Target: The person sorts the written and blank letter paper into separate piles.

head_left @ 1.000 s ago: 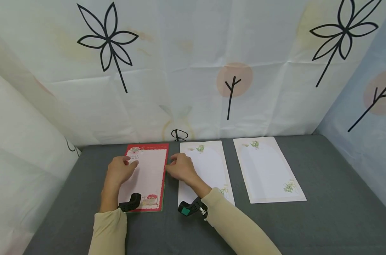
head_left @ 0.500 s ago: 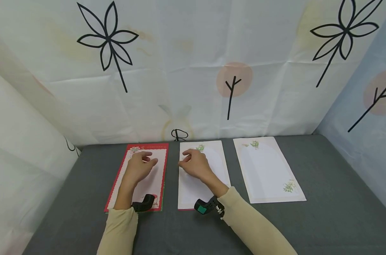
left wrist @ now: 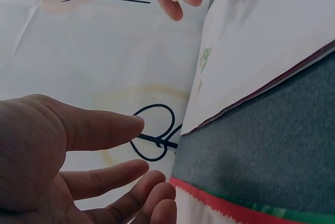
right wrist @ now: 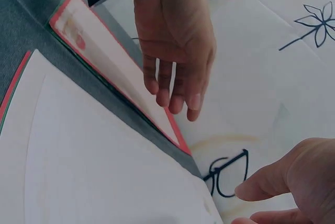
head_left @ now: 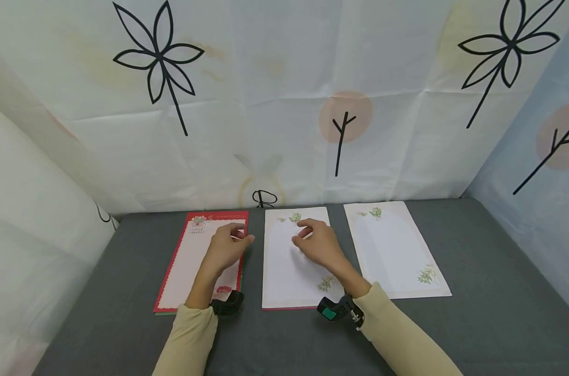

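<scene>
My left hand point(head_left: 225, 248) hovers over the right part of a red-bordered sheet of paper point(head_left: 186, 277), fingers loosely bent and holding nothing. A thin green edge shows beneath that sheet. Above the middle white sheet point(head_left: 284, 277), printed with green sprigs, hangs my right hand point(head_left: 322, 245), also holding nothing. A red edge peeks out along this sheet's near side. To its right lies another white sheet point(head_left: 392, 256) with similar sprigs. In the left wrist view, thumb and fingers of the left hand point(left wrist: 36, 156) stand apart. The right wrist view cuts off part of the right hand point(right wrist: 314, 177).
A dark grey cloth point(head_left: 491, 292) covers the table. Behind it hangs a pale curtain point(head_left: 275, 130) with black leaf and twig drawings, continuing along both sides. Black wrist devices sit on the left wrist point(head_left: 228, 304) and the right wrist point(head_left: 333, 308).
Both hands have moved right: the left from the red-bordered sheet's left side to its right part, the right from the gap between sheets to over the middle one. The sheets look unmoved.
</scene>
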### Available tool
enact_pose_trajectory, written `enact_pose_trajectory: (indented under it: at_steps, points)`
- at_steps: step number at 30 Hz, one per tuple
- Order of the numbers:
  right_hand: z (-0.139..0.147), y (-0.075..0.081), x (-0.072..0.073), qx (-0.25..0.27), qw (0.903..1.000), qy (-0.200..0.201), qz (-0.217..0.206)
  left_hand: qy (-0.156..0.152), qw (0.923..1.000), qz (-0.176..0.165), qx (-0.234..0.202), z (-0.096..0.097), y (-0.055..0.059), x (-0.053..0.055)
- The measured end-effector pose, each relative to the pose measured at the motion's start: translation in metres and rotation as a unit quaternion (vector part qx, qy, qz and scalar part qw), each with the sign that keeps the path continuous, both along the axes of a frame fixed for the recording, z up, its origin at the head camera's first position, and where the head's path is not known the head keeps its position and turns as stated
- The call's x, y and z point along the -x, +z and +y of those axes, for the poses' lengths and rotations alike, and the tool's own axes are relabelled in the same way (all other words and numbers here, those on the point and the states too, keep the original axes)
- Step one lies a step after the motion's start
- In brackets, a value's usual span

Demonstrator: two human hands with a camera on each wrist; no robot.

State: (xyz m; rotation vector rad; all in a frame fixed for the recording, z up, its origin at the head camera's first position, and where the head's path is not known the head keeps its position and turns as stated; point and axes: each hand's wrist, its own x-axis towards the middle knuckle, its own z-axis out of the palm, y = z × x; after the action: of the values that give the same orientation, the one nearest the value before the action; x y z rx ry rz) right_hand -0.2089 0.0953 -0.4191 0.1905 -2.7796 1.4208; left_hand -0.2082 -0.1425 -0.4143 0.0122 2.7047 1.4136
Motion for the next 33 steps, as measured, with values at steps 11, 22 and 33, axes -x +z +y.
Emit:
enact_pose_trajectory:
  at_steps: [11, 22, 33]
  points:
    - [0.041, -0.003, -0.004, 0.026, 0.9992, -0.029, -0.008, -0.004, 0.9998, 0.004, -0.019, 0.016, -0.005, 0.000]
    - [0.062, -0.009, -0.004, 0.014, 0.9986, -0.050, 0.001, 0.003, 1.0000, 0.002, 0.006, 0.028, -0.010, -0.001]
    - [0.066, -0.014, -0.006, -0.036, 0.9979, -0.052, -0.006, -0.002, 0.9998, -0.008, 0.018, 0.030, -0.013, -0.002]
